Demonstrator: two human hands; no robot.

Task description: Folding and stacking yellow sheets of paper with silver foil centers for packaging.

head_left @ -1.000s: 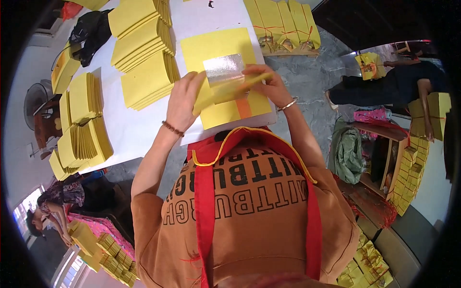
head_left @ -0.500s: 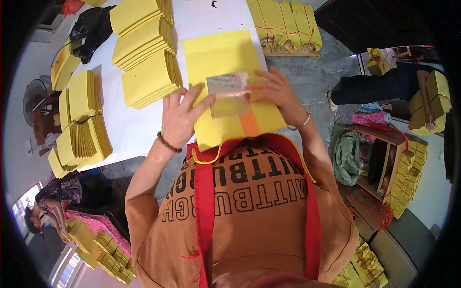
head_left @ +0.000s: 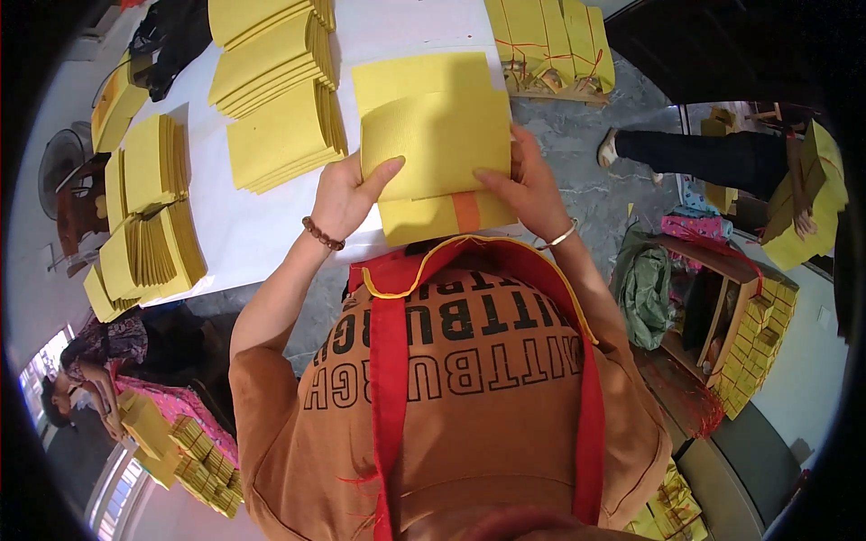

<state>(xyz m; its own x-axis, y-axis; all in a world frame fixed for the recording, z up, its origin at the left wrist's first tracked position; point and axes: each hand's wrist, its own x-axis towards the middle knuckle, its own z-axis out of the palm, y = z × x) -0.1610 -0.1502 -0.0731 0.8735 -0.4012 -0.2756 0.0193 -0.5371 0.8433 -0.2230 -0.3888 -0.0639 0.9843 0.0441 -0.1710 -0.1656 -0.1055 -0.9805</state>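
In front of me a folded flap of yellow paper lies over a larger yellow sheet near the table's edge. My left hand grips its left edge, thumb on top and fingers at the side. My right hand pinches the right edge the same way, with its fingers partly hidden behind the paper. An orange strip shows on the sheet below the flap. The silvery clear plate is out of sight.
Stacks of folded yellow paper stand left on the white table, with more fanned stacks beyond. Red-tied bundles sit at the far right corner. One person carries a yellow bundle at right; another works at lower left.
The silvery plate, in view on the sheet before, is now covered by yellow paper. Both hands have gone from resting around the plate to gripping the paper's two edges.
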